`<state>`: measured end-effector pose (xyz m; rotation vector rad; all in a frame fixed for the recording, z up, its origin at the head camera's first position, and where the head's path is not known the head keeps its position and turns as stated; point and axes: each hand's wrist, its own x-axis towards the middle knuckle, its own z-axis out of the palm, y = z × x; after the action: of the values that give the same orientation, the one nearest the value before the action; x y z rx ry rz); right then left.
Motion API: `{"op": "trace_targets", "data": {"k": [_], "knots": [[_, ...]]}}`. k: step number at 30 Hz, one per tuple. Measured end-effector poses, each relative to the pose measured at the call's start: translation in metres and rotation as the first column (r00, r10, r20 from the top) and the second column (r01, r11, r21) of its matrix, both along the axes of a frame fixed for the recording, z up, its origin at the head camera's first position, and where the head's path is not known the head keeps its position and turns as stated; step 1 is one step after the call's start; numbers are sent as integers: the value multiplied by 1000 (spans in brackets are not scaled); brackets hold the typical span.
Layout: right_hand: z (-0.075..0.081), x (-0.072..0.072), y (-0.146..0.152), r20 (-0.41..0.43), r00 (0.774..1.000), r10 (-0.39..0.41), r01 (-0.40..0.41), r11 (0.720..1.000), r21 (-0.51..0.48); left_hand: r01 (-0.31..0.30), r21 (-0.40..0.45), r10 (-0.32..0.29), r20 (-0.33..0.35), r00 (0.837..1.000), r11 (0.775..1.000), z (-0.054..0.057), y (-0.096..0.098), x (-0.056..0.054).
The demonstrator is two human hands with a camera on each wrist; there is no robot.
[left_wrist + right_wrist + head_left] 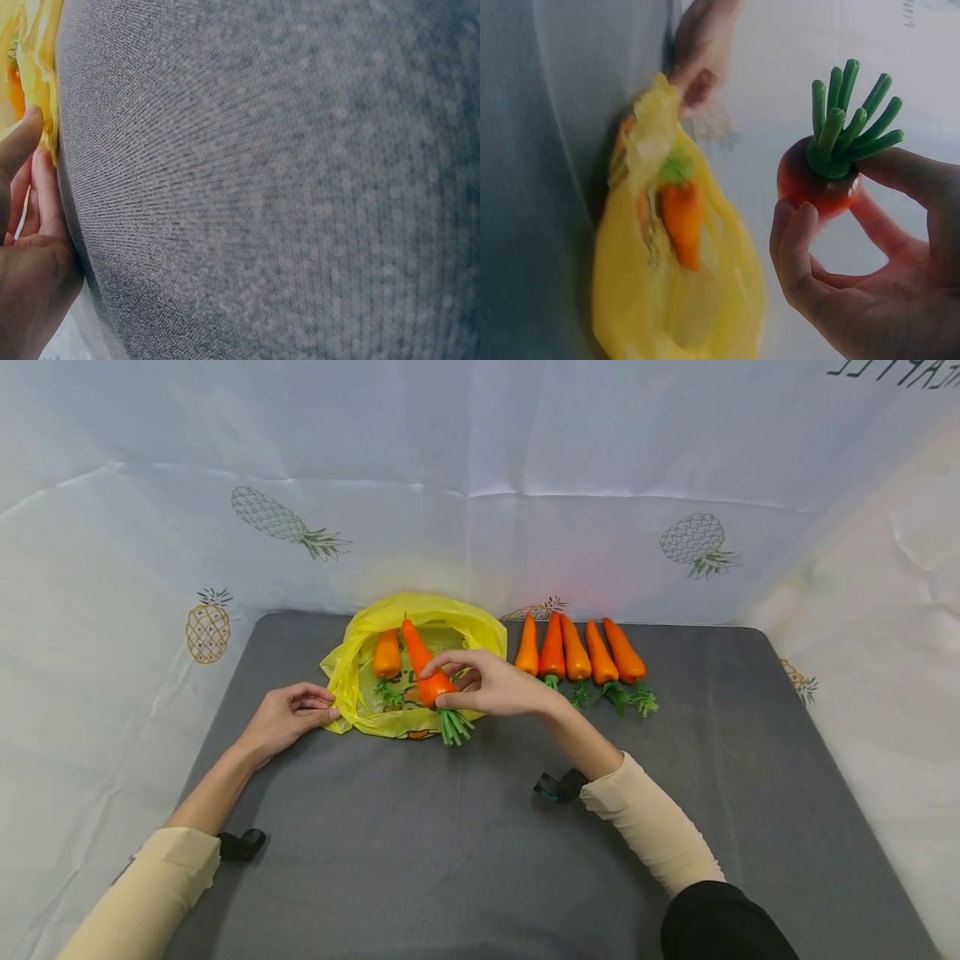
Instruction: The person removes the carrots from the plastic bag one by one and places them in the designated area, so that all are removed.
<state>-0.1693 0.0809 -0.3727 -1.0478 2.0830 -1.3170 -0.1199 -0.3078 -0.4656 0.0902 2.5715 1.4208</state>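
Over the mouth of a yellow plastic bag [416, 604], my right hand [487, 683] holds an orange toy carrot [422, 662] between thumb and fingers. Short green stems at its top end point toward me, as the right wrist view also shows on the held carrot [814, 184]. Inside the bag lies another carrot [387, 654] with feathery green leaves. My left hand [288, 720] pinches the bag's left edge between thumb and fingers; the left wrist view shows the bag's edge [43, 97] at its fingertips.
Right of the bag, several carrots [576, 652] lie in a row at the back of the grey table [450, 843], leaves toward me. A white cloth [480, 435] printed with pineapples hangs behind. Black straps [558, 787] sit at both wrists.
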Motion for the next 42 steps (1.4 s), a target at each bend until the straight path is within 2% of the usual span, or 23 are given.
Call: {"op": "trace_targets", "data": {"k": [11, 17, 26, 42], "knots": [[19, 0, 63, -21, 991, -133, 134, 990, 52, -2, -22, 2, -7, 1000, 1000, -1, -1, 1], [27, -5, 104, -32, 975, -218, 220, 972, 86, 4, -14, -4, -6, 1000, 1000, -1, -1, 2], [27, -12, 159, -74, 924, -376, 383, 911, 154, -3, -17, 3, -6, 1000, 1000, 0, -1, 1], [21, -8, 230, -111, 855, -506, 517, 814, 265, 0, -22, 0, -9, 1000, 1000, 1, 1, 1]]}}
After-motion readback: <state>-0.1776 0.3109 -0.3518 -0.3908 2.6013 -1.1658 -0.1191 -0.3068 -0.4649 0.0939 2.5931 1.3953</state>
